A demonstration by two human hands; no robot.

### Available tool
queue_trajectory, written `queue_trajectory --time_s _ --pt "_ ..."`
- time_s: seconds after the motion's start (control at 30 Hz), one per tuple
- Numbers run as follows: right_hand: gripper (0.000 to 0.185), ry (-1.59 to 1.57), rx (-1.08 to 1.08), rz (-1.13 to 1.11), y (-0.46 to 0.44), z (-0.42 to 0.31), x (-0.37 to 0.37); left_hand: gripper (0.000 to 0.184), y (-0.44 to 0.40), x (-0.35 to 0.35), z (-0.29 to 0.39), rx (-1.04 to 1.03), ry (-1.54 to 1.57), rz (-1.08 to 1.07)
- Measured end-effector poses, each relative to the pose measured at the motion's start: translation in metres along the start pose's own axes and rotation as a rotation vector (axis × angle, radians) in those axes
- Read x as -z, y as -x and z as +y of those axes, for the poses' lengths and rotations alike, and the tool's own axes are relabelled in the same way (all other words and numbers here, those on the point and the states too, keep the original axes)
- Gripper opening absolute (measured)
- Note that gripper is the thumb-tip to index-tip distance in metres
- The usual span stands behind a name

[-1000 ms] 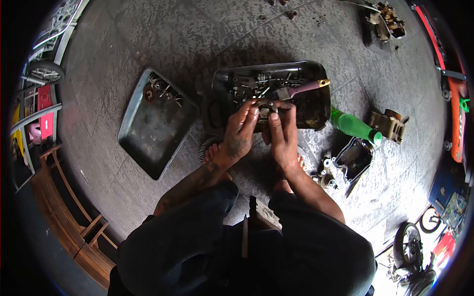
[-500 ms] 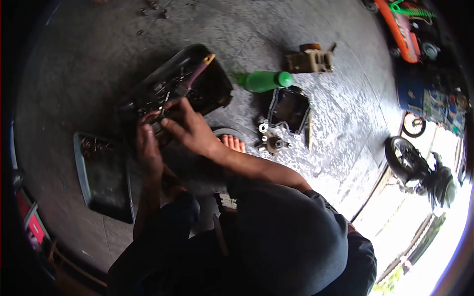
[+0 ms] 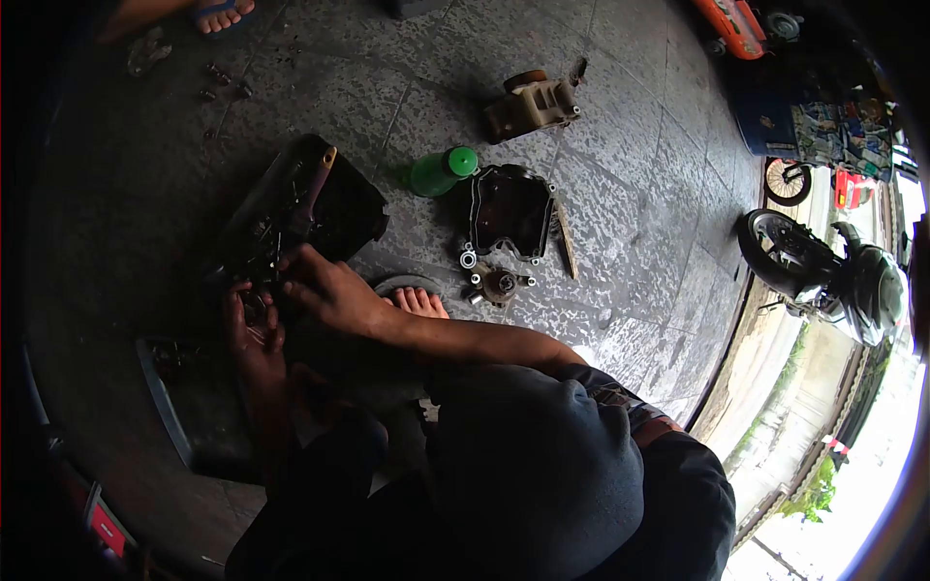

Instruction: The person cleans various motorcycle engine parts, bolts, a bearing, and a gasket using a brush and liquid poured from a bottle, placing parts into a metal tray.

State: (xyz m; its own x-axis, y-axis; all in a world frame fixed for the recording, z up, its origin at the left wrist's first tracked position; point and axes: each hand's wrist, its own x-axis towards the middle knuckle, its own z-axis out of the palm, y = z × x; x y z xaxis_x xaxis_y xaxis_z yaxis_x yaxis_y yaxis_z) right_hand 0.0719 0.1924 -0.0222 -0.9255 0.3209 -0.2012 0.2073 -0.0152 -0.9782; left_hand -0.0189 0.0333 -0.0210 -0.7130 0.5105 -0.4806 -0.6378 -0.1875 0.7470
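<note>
My left hand [image 3: 260, 351] is closed around a small round metal part [image 3: 254, 308], its fingers curled up at the sides. Just to its right, my right hand [image 3: 334, 298] has bent fingers at the near edge of a black tub [image 3: 356, 198]. Whatever sits between those fingertips is too dark to make out. A paintbrush [image 3: 314, 189] with a pale handle end leans in the tub, among dark metal pieces. Below my left hand lies a black tray [image 3: 167, 402] with small parts at its far end.
To the right are a green bottle [image 3: 433, 176], a gasketed cover [image 3: 511, 215], a metal housing [image 3: 500, 285] and an engine block [image 3: 531, 108]. Small parts [image 3: 228, 85] lie at the upper left near another person's foot [image 3: 221, 15]. A motorcycle [image 3: 823, 266] stands far right.
The view has shifted, and another person's foot now shows at the upper left. My right hand has come away from the round part, which stays in my left hand.
</note>
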Motion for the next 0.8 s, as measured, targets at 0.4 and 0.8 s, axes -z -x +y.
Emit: queue_trajectory --time_s 0.4,0.8 --pt "0.029 -0.078 0.058 0.053 -0.002 0.008 -0.002 0.018 0.000 -0.013 0.001 -0.063 -0.269 0.221" --pt "0.054 -0.394 -0.036 0.399 -0.033 -0.004 0.018 0.017 -0.002 -0.008 0.004 -0.101 -0.252 0.330"
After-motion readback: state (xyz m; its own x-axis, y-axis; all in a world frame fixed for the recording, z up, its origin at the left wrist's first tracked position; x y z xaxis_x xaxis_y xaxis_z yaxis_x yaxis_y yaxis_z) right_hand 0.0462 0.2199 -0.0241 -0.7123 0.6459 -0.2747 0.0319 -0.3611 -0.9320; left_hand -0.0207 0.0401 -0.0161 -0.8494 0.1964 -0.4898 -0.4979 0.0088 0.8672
